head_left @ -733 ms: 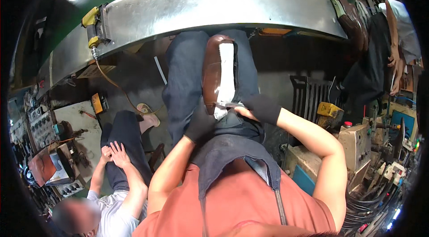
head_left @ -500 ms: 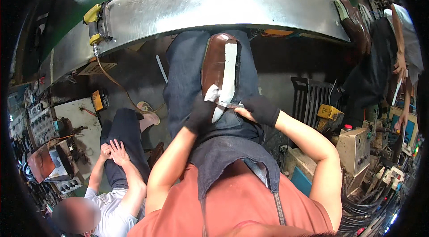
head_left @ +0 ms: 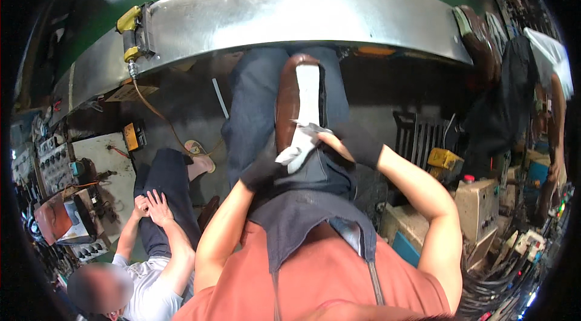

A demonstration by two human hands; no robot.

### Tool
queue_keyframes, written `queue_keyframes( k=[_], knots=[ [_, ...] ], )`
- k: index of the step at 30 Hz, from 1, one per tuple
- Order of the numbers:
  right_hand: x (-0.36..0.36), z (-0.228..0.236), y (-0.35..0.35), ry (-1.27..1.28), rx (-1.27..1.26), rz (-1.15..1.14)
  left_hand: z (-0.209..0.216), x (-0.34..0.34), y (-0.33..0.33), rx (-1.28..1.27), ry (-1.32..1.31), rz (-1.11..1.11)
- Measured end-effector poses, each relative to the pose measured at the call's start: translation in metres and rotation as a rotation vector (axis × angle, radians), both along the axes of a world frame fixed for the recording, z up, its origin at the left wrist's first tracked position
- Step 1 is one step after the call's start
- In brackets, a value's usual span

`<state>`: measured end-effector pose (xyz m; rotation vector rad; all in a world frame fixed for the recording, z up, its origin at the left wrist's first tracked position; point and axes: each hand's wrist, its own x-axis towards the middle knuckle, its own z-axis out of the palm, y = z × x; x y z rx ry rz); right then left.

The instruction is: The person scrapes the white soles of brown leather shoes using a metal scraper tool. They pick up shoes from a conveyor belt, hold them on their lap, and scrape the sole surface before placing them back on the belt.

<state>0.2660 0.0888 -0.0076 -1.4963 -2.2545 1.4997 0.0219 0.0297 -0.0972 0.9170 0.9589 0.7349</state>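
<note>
Across my lap lies a brown leather shoe upper [head_left: 287,100], its pale insole [head_left: 308,88] facing up and its toe away from me. My left hand [head_left: 269,163] wears a dark glove with white covering at the fingertips. It is closed on the near end of the shoe, at its left side. My right hand [head_left: 354,144], in a dark glove with bare finger and thumb tips, grips a small metal tool [head_left: 311,128] over the insole. The tool's exact kind is too blurred to make out.
A curved metal-topped bench [head_left: 260,12] runs in front of my knees. On its left lies a yellow-and-black air tool [head_left: 129,33] with a hose. More brown shoes [head_left: 478,30] stand at its right end. A seated person [head_left: 157,224] is at left; machine boxes [head_left: 478,200] at right.
My right hand has moved slightly up along the insole with the tool, which has turned. My left hand has shifted a little down toward me, still at the shoe's near end.
</note>
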Motion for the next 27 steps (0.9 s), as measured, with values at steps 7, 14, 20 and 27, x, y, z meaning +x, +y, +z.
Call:
queue_keyframes(
  k=[7, 14, 20, 27],
  knots=[
    [0.011, 0.019, -0.014, -0.046, -0.113, -0.126, -0.047, 0.018, -0.01, -0.06, -0.058, 0.129],
    [-0.006, -0.003, 0.002, -0.121, 0.069, -0.081, -0.038, 0.01, -0.01, 0.15, 0.138, 0.029],
    [0.01, -0.02, -0.012, 0.071, -0.047, -0.245, -0.003, 0.003, -0.009, 0.283, 0.304, -0.005],
    [0.053, 0.006, -0.04, 0.252, -0.395, -0.533, 0.16, -0.078, 0.053, 0.367, 0.719, 0.137]
  ],
)
